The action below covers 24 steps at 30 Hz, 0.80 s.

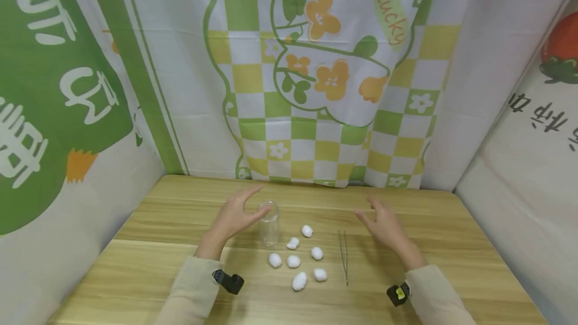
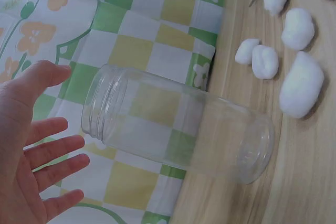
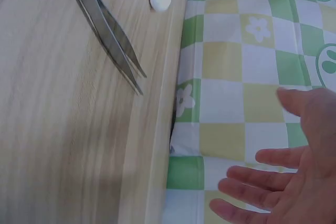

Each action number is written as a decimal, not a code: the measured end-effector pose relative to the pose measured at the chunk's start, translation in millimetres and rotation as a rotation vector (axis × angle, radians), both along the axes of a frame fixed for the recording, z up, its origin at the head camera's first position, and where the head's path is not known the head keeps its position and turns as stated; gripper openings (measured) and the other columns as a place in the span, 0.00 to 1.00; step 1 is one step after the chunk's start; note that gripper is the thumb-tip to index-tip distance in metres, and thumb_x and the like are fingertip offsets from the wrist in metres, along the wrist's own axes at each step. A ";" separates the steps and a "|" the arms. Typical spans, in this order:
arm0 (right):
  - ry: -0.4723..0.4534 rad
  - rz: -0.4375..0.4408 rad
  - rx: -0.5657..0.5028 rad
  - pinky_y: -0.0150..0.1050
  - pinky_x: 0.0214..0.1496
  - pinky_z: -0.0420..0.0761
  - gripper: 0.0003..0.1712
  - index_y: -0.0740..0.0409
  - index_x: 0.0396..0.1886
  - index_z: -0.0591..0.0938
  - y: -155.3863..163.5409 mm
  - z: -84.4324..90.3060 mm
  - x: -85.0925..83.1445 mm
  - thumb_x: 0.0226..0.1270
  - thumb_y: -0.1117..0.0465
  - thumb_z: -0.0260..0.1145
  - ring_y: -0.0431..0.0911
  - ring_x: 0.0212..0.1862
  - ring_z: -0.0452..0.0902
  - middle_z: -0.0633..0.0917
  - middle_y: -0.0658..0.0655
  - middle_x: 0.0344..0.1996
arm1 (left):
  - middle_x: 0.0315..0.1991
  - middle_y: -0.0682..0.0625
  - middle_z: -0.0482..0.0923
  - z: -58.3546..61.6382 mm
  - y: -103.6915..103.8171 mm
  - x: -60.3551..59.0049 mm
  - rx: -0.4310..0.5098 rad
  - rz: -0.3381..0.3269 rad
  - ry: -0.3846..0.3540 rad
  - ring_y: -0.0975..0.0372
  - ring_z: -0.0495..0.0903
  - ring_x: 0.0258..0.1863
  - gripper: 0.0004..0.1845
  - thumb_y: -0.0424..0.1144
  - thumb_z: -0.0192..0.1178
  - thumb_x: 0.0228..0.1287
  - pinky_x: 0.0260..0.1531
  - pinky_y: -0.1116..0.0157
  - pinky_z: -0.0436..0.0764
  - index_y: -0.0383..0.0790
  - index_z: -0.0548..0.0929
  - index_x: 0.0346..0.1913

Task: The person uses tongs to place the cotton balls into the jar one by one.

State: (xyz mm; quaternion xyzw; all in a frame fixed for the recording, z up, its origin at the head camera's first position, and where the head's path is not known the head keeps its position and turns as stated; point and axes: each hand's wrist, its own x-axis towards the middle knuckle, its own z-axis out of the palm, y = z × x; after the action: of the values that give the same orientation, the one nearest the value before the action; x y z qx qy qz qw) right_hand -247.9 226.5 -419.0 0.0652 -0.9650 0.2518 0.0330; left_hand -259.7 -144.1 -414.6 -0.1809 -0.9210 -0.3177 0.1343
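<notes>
On my left hand point(image 1: 232, 217) I see the fingers point(image 2: 55, 153) spread and nearly straight, holding nothing; the palm faces the clear glass jar point(image 1: 269, 223) and stays just short of it, with a gap showing between fingertips and glass in the left wrist view. The jar stands upright, mouth up and empty, toward the back edge of the tabletop point(image 1: 149, 265), a little left of centre.

My right hand point(image 1: 384, 225) is likewise open, fingers point(image 3: 252, 179) extended and slightly fanned, gripping nothing. It hovers above the wood toward the back edge, right of centre. Nearest to it are the metal tweezers point(image 1: 343, 256), lying flat just to its left, tips pointing toward the back edge and the joined end toward the front edge. The hand and the tweezers are apart.

Between the jar and the tweezers lie the cotton balls point(image 1: 294, 261), seven that I can count from the head view, loosely scattered and mostly separate, stretching from just beside the jar's base toward the front edge. Two of them near the jar sit so close that they seem to touch.

Behind the back edge hangs a green, yellow and white checked cloth point(image 1: 316, 89) printed with orange flowers, and a wrist camera sits on each beige sleeve point(image 1: 191, 290).
</notes>
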 end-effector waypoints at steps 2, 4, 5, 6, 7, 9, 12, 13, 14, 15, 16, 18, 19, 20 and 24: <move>-0.005 0.011 -0.016 0.62 0.59 0.79 0.39 0.69 0.69 0.62 -0.7 -2.1 1.4 0.72 0.43 0.54 0.68 0.58 0.74 0.75 0.76 0.60 | 0.65 0.40 0.73 -2.2 -0.2 0.5 0.034 -0.009 -0.015 0.44 0.72 0.66 0.34 0.53 0.65 0.60 0.68 0.44 0.71 0.42 0.72 0.66; -0.013 0.016 -0.037 0.59 0.55 0.82 0.37 0.70 0.68 0.64 -1.3 -4.4 2.3 0.72 0.46 0.56 0.66 0.55 0.78 0.77 0.76 0.56 | 0.64 0.39 0.74 -5.5 -0.8 0.6 0.072 -0.020 -0.029 0.44 0.72 0.65 0.34 0.51 0.66 0.59 0.68 0.43 0.70 0.41 0.72 0.66; -0.018 0.017 -0.047 0.58 0.54 0.83 0.36 0.71 0.67 0.65 -1.6 -5.4 2.9 0.72 0.47 0.57 0.66 0.54 0.78 0.78 0.75 0.55 | 0.64 0.39 0.74 -7.4 -1.3 0.7 0.090 -0.025 -0.040 0.43 0.72 0.65 0.34 0.51 0.66 0.59 0.68 0.42 0.70 0.41 0.72 0.66; -0.025 0.021 -0.059 0.57 0.53 0.83 0.35 0.72 0.66 0.66 -1.9 -6.4 3.6 0.72 0.49 0.58 0.65 0.53 0.79 0.79 0.75 0.54 | 0.64 0.38 0.75 -9.5 -1.6 0.8 0.108 -0.029 -0.052 0.43 0.72 0.65 0.34 0.50 0.66 0.59 0.68 0.42 0.70 0.41 0.71 0.66; -0.031 0.021 -0.069 0.56 0.52 0.84 0.34 0.72 0.65 0.67 -2.2 -7.5 4.1 0.71 0.50 0.58 0.65 0.52 0.79 0.80 0.75 0.52 | 0.63 0.38 0.75 -11.2 -1.8 1.0 0.130 -0.034 -0.063 0.43 0.73 0.65 0.35 0.50 0.67 0.58 0.68 0.42 0.70 0.40 0.71 0.66; -0.056 0.022 -0.094 0.53 0.50 0.85 0.32 0.73 0.63 0.69 -2.4 -9.6 5.0 0.71 0.52 0.59 0.63 0.50 0.81 0.81 0.73 0.50 | 0.63 0.38 0.75 -14.2 -2.1 1.8 0.176 -0.048 -0.093 0.44 0.73 0.64 0.36 0.49 0.68 0.57 0.68 0.43 0.71 0.40 0.71 0.67; -0.088 0.036 -0.129 0.52 0.50 0.85 0.30 0.74 0.60 0.72 -2.4 -12.5 6.7 0.70 0.53 0.60 0.61 0.48 0.82 0.83 0.72 0.48 | 0.65 0.39 0.74 -18.7 -1.9 2.9 0.252 -0.065 -0.138 0.46 0.73 0.65 0.39 0.47 0.71 0.53 0.69 0.45 0.70 0.40 0.70 0.67; -0.102 0.039 -0.143 0.52 0.50 0.85 0.30 0.74 0.60 0.72 -2.1 -13.5 7.4 0.70 0.53 0.60 0.60 0.48 0.82 0.83 0.71 0.48 | 0.65 0.40 0.74 -20.1 -1.8 3.4 0.279 -0.072 -0.152 0.47 0.73 0.65 0.40 0.47 0.72 0.52 0.70 0.46 0.70 0.40 0.70 0.67; -0.115 0.045 -0.161 0.51 0.51 0.85 0.30 0.74 0.59 0.73 -1.8 -14.7 8.2 0.70 0.53 0.60 0.60 0.48 0.81 0.83 0.71 0.48 | 0.65 0.40 0.74 -22.0 -1.8 3.7 0.299 -0.078 -0.160 0.47 0.73 0.65 0.40 0.46 0.73 0.51 0.70 0.46 0.70 0.40 0.69 0.68; -0.124 0.052 -0.172 0.51 0.51 0.85 0.29 0.75 0.58 0.73 -1.3 -15.7 9.0 0.70 0.53 0.60 0.59 0.48 0.81 0.83 0.72 0.48 | 0.65 0.40 0.74 -24.0 -1.9 3.9 0.313 -0.083 -0.161 0.47 0.73 0.65 0.41 0.46 0.73 0.51 0.70 0.47 0.70 0.39 0.69 0.68; -0.132 0.057 -0.183 0.50 0.50 0.85 0.29 0.75 0.58 0.74 -1.0 -16.7 9.8 0.70 0.53 0.60 0.59 0.48 0.82 0.84 0.71 0.48 | 0.65 0.40 0.74 -25.9 -2.0 4.1 0.330 -0.086 -0.164 0.47 0.74 0.64 0.41 0.45 0.74 0.50 0.70 0.47 0.70 0.39 0.69 0.67; -0.149 0.062 -0.206 0.47 0.48 0.85 0.28 0.75 0.56 0.75 -0.3 -18.7 11.3 0.69 0.53 0.61 0.56 0.46 0.82 0.84 0.70 0.46 | 0.64 0.39 0.74 -29.0 -2.3 4.8 0.359 -0.094 -0.169 0.47 0.74 0.64 0.41 0.44 0.74 0.49 0.70 0.47 0.70 0.38 0.70 0.67; -0.158 0.070 -0.229 0.45 0.46 0.86 0.28 0.76 0.56 0.75 0.0 -19.7 11.9 0.69 0.54 0.61 0.56 0.45 0.82 0.84 0.70 0.45 | 0.64 0.38 0.74 -30.4 -2.3 4.9 0.373 -0.100 -0.170 0.46 0.74 0.64 0.41 0.43 0.75 0.49 0.70 0.47 0.70 0.38 0.69 0.67; -0.170 0.075 -0.250 0.44 0.44 0.86 0.27 0.76 0.55 0.75 0.0 -20.5 12.6 0.69 0.55 0.61 0.55 0.43 0.82 0.85 0.70 0.44 | 0.64 0.38 0.74 -31.7 -2.4 5.1 0.384 -0.103 -0.170 0.46 0.74 0.64 0.41 0.42 0.75 0.49 0.70 0.47 0.70 0.37 0.69 0.67; -0.228 0.084 -0.349 0.41 0.38 0.87 0.25 0.78 0.53 0.75 -1.0 -24.9 15.2 0.70 0.58 0.60 0.51 0.37 0.83 0.85 0.70 0.38 | 0.65 0.37 0.73 -36.2 -2.3 5.5 0.435 -0.112 -0.194 0.46 0.73 0.65 0.42 0.39 0.75 0.47 0.70 0.48 0.70 0.35 0.69 0.67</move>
State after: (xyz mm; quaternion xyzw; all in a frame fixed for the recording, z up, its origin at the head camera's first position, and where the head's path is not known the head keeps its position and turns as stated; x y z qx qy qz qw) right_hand -232.7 225.5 -443.8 0.0695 -0.9007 0.4220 -0.0762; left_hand -254.2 -146.4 -450.8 -0.1670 -0.8280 -0.5314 0.0634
